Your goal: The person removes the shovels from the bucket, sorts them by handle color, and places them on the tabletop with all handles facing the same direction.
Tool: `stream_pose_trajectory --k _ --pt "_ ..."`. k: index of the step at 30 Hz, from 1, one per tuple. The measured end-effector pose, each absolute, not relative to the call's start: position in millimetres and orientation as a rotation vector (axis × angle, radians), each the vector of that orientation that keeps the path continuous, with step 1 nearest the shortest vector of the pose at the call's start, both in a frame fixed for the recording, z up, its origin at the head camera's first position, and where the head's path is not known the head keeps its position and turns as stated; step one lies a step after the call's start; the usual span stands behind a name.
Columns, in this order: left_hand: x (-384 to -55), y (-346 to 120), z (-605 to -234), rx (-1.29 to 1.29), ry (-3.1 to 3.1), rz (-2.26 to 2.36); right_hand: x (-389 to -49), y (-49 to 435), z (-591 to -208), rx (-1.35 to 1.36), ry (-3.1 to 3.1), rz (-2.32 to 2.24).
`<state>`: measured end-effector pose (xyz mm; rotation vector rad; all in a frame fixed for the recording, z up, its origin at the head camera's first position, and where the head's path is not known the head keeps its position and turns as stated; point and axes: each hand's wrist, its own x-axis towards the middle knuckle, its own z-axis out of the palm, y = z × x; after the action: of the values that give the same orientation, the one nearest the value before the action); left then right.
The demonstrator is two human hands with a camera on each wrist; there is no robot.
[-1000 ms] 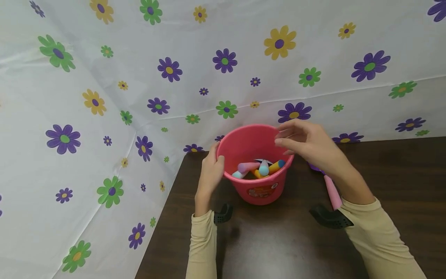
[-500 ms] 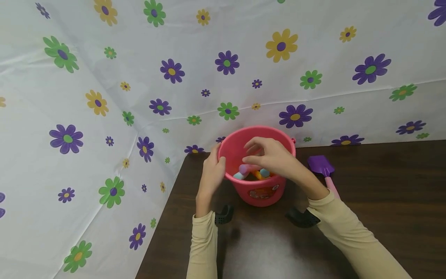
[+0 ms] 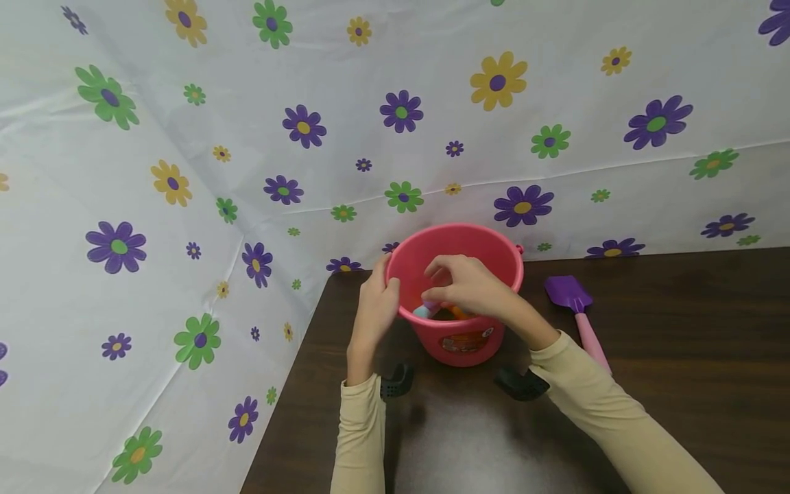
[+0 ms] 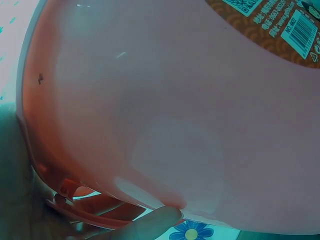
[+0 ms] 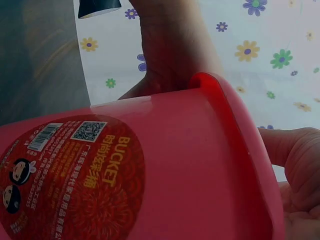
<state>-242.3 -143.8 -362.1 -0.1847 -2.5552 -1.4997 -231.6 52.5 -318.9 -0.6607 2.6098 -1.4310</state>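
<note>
A pink bucket (image 3: 459,339) stands upright on the dark table. My left hand (image 3: 376,302) grips its left rim, thumb on the near side; in the left wrist view a fingertip (image 4: 162,220) lies against the bucket wall. My right hand (image 3: 472,285) is inside the bucket mouth, fingers bent and a gap showing between thumb and forefinger. Just below its thumb lie a light-blue handle end (image 3: 422,311) and an orange handle (image 3: 457,312). A lilac piece shows partly beside the thumb; whether the hand touches it I cannot tell. The right wrist view shows mostly the labelled bucket wall (image 5: 170,150).
To the right of the bucket lies a toy shovel with a purple blade (image 3: 568,291) and pink handle (image 3: 592,343). A white flowered sheet (image 3: 345,158) hangs behind and left of the table (image 3: 697,329). Dark wrist mounts (image 3: 521,384) stick out from the sleeves.
My right hand has moved left from the bucket's right rim and down into its mouth, covering several handles. The purple shovel blade has come into view. My left hand keeps hold of the rim.
</note>
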Motion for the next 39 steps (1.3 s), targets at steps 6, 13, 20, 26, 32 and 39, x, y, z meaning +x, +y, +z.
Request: stream_pose_trajectory --k 6,13,20,26,32,39 --pt "-242 -145 -361 -0.183 -2.551 -1.483 -232 48 -319 -0.726 2.637 -1.361" --pt "-241 -146 -362 -0.181 -2.55 -1.483 -234 42 -320 -0.836 2.641 -1.168" --pt "-241 -146 -362 -0.188 -2.547 -1.475 -238 38 -320 -0.908 2.722 -1.048" --pt "-242 -145 -363 -0.189 -2.551 -1.479 -239 40 -320 -0.86 2.761 -1.066" --pt "-244 -144 -364 -0.197 -2.55 -1.475 -242 45 -316 -0.786 2.813 -1.15" --pt "-245 -144 -363 -0.204 -2.545 -1.466 -247 54 -312 -0.719 2.854 -1.217"
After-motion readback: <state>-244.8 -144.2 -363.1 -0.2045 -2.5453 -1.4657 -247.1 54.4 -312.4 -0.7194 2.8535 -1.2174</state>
